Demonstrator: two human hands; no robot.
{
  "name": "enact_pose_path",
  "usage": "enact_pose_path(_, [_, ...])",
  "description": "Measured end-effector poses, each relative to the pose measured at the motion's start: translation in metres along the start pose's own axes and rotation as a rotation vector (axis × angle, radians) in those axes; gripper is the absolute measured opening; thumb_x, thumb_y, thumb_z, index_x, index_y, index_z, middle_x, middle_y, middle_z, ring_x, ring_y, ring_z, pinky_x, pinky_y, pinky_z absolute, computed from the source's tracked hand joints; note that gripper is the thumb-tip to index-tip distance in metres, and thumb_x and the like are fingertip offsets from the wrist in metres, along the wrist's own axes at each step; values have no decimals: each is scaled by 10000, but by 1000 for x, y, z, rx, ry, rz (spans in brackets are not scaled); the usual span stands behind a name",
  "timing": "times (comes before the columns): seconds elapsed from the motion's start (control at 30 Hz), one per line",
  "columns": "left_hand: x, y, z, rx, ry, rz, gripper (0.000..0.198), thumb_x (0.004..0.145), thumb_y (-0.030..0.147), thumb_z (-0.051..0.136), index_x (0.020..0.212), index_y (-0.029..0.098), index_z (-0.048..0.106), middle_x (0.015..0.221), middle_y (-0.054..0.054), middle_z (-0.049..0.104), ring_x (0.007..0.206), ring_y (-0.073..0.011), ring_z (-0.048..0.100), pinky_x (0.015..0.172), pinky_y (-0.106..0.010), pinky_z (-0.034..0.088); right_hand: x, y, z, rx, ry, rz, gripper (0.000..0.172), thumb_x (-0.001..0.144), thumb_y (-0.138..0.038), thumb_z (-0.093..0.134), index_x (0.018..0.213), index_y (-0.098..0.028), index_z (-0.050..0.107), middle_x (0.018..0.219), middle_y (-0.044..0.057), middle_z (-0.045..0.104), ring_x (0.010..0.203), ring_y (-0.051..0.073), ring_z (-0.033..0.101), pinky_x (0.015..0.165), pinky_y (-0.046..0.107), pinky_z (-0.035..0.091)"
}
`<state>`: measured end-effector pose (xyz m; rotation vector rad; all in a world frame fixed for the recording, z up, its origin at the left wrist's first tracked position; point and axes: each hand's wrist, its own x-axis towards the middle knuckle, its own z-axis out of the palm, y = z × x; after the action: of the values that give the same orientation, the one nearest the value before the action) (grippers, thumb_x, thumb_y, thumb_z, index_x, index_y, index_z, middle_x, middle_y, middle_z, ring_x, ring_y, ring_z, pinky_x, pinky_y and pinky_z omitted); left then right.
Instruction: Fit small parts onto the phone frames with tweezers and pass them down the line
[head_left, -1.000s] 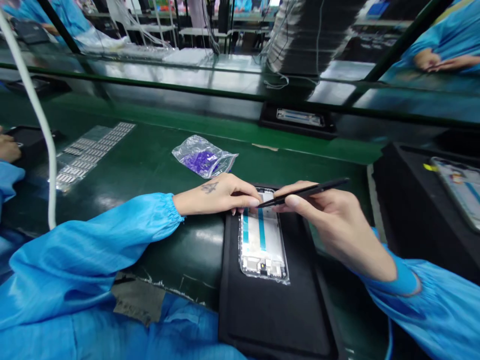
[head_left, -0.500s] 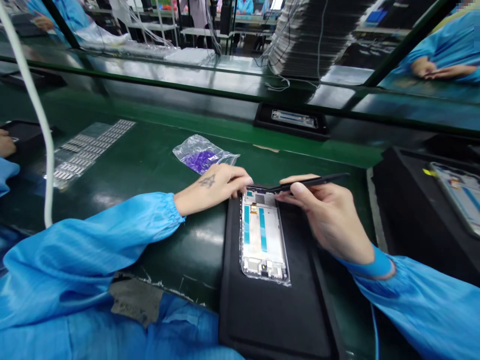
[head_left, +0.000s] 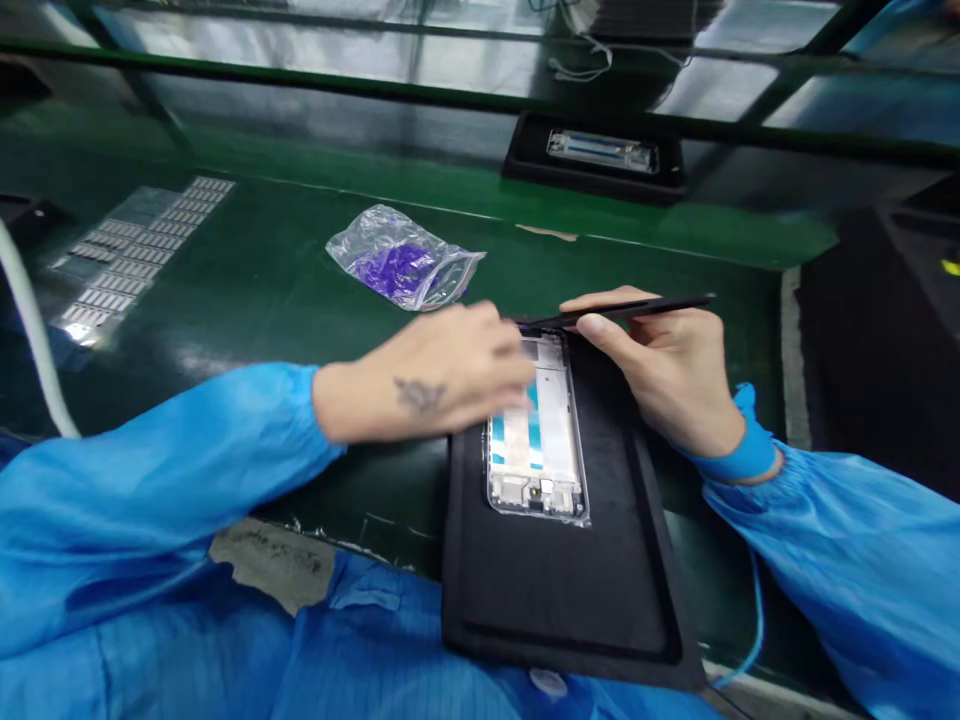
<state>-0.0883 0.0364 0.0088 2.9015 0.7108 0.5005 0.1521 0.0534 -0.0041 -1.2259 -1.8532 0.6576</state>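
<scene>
A silver phone mid-frame [head_left: 556, 430] with blue strips lies on a black foam tray [head_left: 562, 590] in front of me. My right hand [head_left: 671, 365] pinches black tweezers [head_left: 652, 308], whose tip points left at the top edge of the frame. Over the upper left part of the frame is my left hand [head_left: 446, 375], back side up. Its fingers are smeared by motion, so whether they hold anything or touch the frame cannot be made out. The frame's top left corner is hidden behind them.
Beyond my hands lies a clear zip bag [head_left: 405, 262] with purple pieces. Sheets of small metallic parts [head_left: 142, 255] are at the left, near a white cable [head_left: 34, 320]. Another black tray [head_left: 592, 160] with a phone frame sits at the back. A black box-like object [head_left: 885, 350] stands right.
My left hand has moved from the frame's top left corner down and right over the frame. The right hand still holds the tweezers at the top edge. The view has tilted down.
</scene>
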Motion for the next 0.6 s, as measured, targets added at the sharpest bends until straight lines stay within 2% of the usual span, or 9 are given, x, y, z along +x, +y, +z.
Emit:
enact_pose_path(0.07, [-6, 26, 1, -29, -105, 139, 332, 997, 505, 523, 959, 190, 621, 928, -64, 615, 839, -225, 535, 679, -331, 433, -3, 2, -2, 53, 4, 43, 178, 885, -403, 692, 975, -270, 769, 1025, 24, 769, 950, 243, 723, 879, 408, 570])
enact_pose_path(0.1, [-10, 37, 3, -33, -138, 164, 299, 977, 487, 572, 969, 190, 610, 930, -65, 604, 839, -225, 532, 650, -326, 424, -5, 2, -3, 73, -2, 60, 180, 884, -409, 693, 971, -270, 769, 1020, 22, 767, 938, 243, 724, 869, 410, 574])
enact_pose_path(0.2, [-18, 62, 11, -48, -154, 179, 106, 988, 238, 557, 908, 177, 591, 909, -67, 577, 829, -212, 526, 591, -316, 406, -8, -5, -4, 74, -28, 65, 169, 893, -401, 683, 936, -262, 767, 1007, 24, 765, 932, 237, 719, 857, 397, 576])
enact_pose_path(0.23, [-20, 66, 12, -59, -142, 182, 141, 988, 163, 511, 868, 171, 585, 888, -69, 572, 821, -207, 526, 577, -314, 404, -9, -8, -5, 65, -35, 59, 163, 898, -394, 678, 927, -260, 766, 1004, 25, 765, 935, 233, 715, 862, 391, 573])
enact_pose_path(0.33, [-21, 71, 9, -104, -101, 193, 224, 971, 92, 442, 810, 161, 582, 825, -74, 561, 785, -201, 528, 525, -313, 398, -10, -15, -5, 50, -48, 46, 162, 904, -385, 671, 929, -255, 765, 989, 28, 764, 917, 222, 711, 851, 376, 565])
enact_pose_path(0.5, [-19, 69, -12, -205, 2, 194, 189, 967, 212, 484, 814, 176, 590, 793, -59, 557, 700, -187, 489, 405, -325, 310, -11, -21, -5, 25, -87, 45, 156, 914, -363, 658, 921, -245, 759, 993, 31, 763, 897, 212, 704, 796, 356, 561])
enact_pose_path(0.6, [-18, 67, -21, -192, -12, 183, 170, 965, 206, 481, 834, 191, 589, 792, -56, 553, 707, -187, 488, 427, -318, 336, -13, -24, -4, -9, -105, 43, 149, 921, -344, 646, 918, -246, 758, 996, 37, 762, 903, 218, 703, 795, 363, 568])
